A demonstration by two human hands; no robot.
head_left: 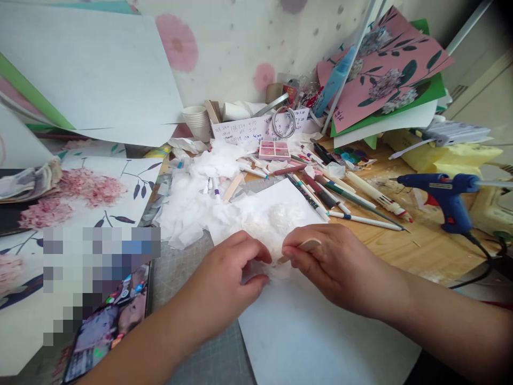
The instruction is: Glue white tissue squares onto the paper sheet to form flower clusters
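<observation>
My right hand [328, 259] is closed around a flat wooden stick [309, 244], its tip pointing down-left at a white fluffy clump [284, 216]. My left hand [236, 267] is beside the clump, thumb and index finger curved and apart, with fingertips near the clump's lower edge. Whether the fingertips touch it is hard to make out. The clump rests on a white sheet of paper [312, 326]. More white petal-like pieces [184, 208] are heaped behind and to the left of my left hand.
Pens and brushes [352, 198] lie behind my right hand. A blue glue gun [452, 195] stands at the right. A phone [112, 321] and flower artwork [92, 187] are at the left. Paper cups [196, 123] and a pink palette [274, 151] sit at the back.
</observation>
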